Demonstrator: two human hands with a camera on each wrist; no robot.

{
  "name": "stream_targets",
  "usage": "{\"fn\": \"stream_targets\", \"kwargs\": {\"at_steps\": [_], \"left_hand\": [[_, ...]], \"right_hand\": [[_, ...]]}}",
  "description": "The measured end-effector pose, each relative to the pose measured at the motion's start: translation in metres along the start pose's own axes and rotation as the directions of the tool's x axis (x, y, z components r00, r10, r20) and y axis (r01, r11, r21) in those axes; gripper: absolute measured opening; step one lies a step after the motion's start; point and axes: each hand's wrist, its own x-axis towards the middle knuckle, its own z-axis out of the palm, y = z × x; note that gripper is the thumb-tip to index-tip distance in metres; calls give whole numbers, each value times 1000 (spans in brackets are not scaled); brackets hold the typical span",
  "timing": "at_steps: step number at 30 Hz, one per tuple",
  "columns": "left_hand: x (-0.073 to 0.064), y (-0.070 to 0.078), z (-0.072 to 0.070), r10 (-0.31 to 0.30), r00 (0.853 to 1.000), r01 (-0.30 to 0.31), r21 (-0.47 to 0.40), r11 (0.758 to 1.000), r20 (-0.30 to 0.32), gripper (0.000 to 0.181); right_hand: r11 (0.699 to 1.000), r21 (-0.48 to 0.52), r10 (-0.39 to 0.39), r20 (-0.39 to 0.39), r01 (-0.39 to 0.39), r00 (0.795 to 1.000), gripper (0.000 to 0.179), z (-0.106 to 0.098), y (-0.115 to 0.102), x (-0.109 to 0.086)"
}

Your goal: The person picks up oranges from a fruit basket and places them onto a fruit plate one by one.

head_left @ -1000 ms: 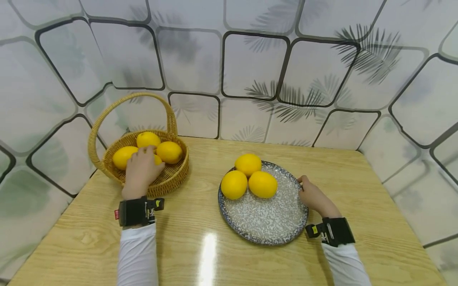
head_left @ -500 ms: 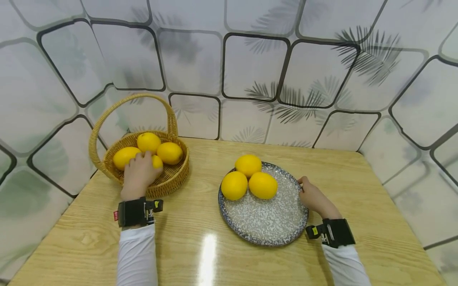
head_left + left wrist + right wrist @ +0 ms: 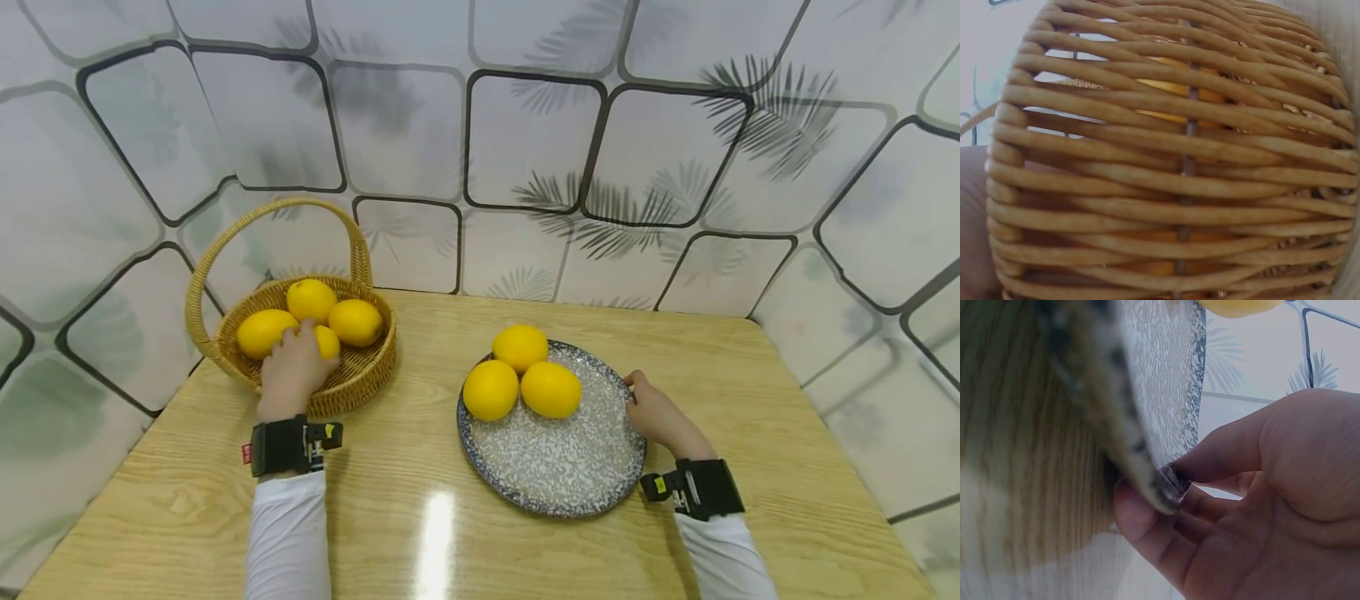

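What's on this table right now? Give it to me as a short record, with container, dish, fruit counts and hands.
container: round golden wicker basket with arched handle
contents: four yellow oval fruits visible
dish: round grey speckled plate, dark rim
on dish: three more yellow oval fruits
left hand: in basket, over the front fruit; grip mostly hidden
right hand: pinches plate's right edge
surface: pale wood-grain table

It looked like a corner of a home, though which room was hard to tell, because a shiny wooden table [image 3: 757,408], holding a basket [image 3: 367,385] and a plate [image 3: 562,462], stood by pale walls [image 3: 536,142] with gray leaf pictures [image 3: 787,117].
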Motion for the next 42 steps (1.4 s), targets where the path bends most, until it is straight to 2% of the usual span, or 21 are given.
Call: {"fn": "stream_targets", "kwargs": {"at_steps": [5,15,20,42], "left_hand": [[1,-1,2,-19,1000,19,-4,1000,-2,75],[3,0,3,-94,995,94,18,995,-18,83],[3,2,4,-107,994,108,19,994,-27,85],[1,13,1,-153,988,153,2,988,22,87]], "right_hand": [[1000,-3,4,1,-4,1000,41,1,1,0],[1000,-12,8,-2,-8,1000,41,1,1,0],[1000,-15,12,-2,-12,1000,42,1,2,0],[1000,8,16,0,-16,1000,42,1,1,2]]}}
